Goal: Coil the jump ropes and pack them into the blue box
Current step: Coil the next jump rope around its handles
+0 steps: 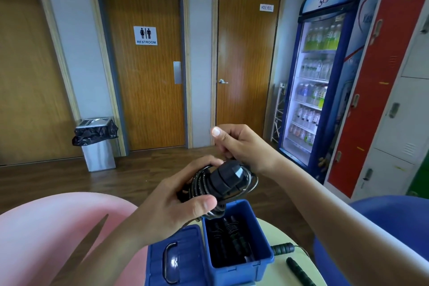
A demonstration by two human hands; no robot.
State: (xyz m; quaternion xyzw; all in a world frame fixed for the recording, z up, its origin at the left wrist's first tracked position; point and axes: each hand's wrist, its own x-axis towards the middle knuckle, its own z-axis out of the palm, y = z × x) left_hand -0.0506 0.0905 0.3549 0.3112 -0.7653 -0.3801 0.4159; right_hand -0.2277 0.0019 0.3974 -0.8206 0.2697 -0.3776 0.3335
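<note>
A left hand [176,202] and a right hand [241,146] hold a coiled black rope [222,181] in the air, just above an open blue box [243,264]. The left fingers curl round the coil's near side, thumb pressed on top. The right fingers curl on the coil's far edge, thumb against forefinger. The box sits on a pale surface [278,232], its lid [157,269] lying open to the left. More black rope [232,232] lies inside the box. 2 dark handles [282,249] lie on the surface, right of the box.
</note>
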